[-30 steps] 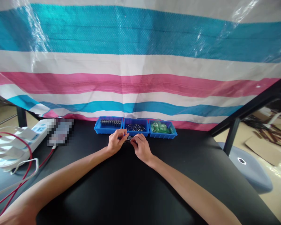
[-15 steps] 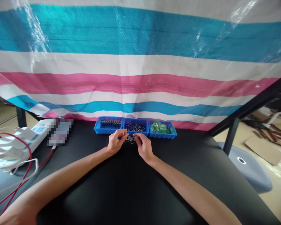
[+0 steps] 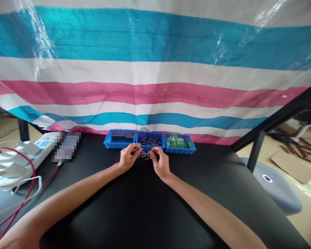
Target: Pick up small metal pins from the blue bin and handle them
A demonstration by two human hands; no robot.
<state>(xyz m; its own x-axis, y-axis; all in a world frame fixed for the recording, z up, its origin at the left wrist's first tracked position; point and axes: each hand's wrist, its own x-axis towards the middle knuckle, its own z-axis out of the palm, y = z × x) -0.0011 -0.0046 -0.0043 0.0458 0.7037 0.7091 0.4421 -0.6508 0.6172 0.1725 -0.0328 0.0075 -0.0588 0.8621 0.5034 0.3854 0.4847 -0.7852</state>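
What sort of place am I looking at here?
Probably a small-parts assembly bench in a workshop. Three blue parts bins sit at the back of a black table, the left hand and right hand work small metal parts before them, and a white power strip lies at the left.

A large woven tarpaulin [image 3: 155, 90] hangs behind the black table [image 3: 150, 207] and fills almost the whole view. It has wide stripes of turquoise, white and pink, and a clear plastic film [image 3: 41, 38] over it catches the light in bright spots. The light is soft and even. At the right a black metal frame [image 3: 282, 116] runs slanted down to a post [image 3: 254, 150], and beside it stands a round grey-blue seat [image 3: 277, 188], maybe a stool. Behind this the floor [image 3: 309, 202] is pale, with pieces of brown cardboard [image 3: 292, 166] lying on it. At the left a dark table leg [image 3: 24, 128] stands on the same pale floor.
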